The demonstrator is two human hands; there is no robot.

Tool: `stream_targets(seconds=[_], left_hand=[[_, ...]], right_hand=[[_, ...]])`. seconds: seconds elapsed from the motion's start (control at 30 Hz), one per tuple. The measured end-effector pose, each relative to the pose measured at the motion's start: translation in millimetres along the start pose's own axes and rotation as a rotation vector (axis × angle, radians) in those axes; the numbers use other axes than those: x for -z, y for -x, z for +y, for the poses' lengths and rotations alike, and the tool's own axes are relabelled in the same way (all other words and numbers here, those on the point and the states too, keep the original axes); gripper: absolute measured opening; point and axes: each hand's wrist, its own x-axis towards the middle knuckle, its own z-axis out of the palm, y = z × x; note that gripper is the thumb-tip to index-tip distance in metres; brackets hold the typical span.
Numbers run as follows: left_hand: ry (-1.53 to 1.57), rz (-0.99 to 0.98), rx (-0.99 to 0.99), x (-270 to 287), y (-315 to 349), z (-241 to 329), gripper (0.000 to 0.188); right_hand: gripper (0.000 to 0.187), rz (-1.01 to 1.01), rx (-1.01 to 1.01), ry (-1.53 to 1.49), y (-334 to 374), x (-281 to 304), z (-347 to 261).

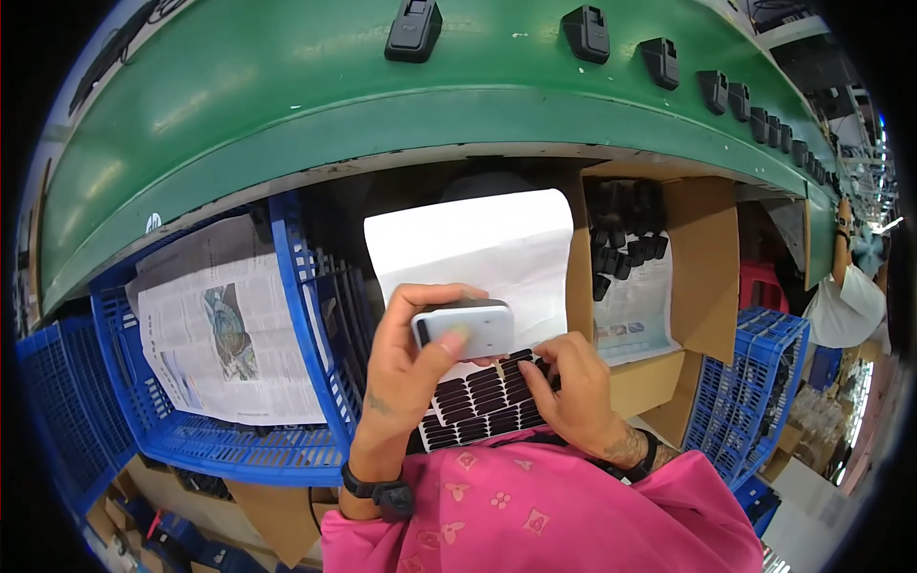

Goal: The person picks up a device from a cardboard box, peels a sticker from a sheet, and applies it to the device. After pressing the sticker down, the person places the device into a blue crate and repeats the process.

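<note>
Hand posture at a workbench, seen from the head. The left hand [406, 353] is closed around a pale grey device [489, 330], which it holds up above the lap, over the near part of a white paper [468, 239]. The thumb lies across the device's upper face, its tip near the middle; the index finger bends around the far edge, and the remaining fingers are largely hidden beneath. The left forearm rises steeply from the lower edge, with a black watch [392, 498] at the wrist.

The right hand [581, 393] is lower and to the right, palm down, with fingers bent and the thumb directed toward the upper left. Its fingertips meet the right upper edge of a sheet of dark strips [478, 403]; whether a strip is pinched between them cannot be told. The right forearm slants in from the lower right, with a black band [648, 456] at the wrist. The two hands are near each other but apart.

To the left, a blue crate [304, 320] is lined with newspaper [181, 334]. To the right, a carton [705, 258] contains black parts [611, 260]. Beyond the hands extends a green bench [287, 105], on which black units [414, 33] stand in a spaced row.
</note>
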Motion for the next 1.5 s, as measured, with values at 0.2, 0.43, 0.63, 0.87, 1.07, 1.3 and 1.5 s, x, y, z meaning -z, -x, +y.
stream_targets(seconds=[0.2, 0.43, 0.63, 0.87, 1.07, 1.3, 1.5], left_hand=[[-0.055, 0.087, -0.09, -4, 3, 0, 0.041], [0.175, 0.115, -0.012, -12, 2, -1, 0.077], [0.192, 0.132, 0.01, -14, -1, -1, 0.08], [0.122, 0.147, -0.002, -13, -4, 3, 0.059], [-0.102, 0.101, 0.094, -11, -1, -2, 0.047], [0.081, 0.064, -0.004, -15, 0, -9, 0.053], [-0.114, 0.029, 0.041, -19, 9, 0, 0.049]], right_hand=[[0.029, -0.115, 0.242, 0.021, -6, -10, -12], [0.027, -0.098, 0.2, 0.005, -3, -17, -15], [0.025, -0.113, 0.242, 0.0, -3, -19, -9], [0.023, -0.137, 0.23, -0.017, -9, -16, -11], [0.015, -0.193, 0.14, -0.205, -7, 1, -12], [0.006, -0.185, -0.234, -0.658, -20, 23, -2], [0.005, -0.135, -0.391, -1.0, -42, 56, -28]])
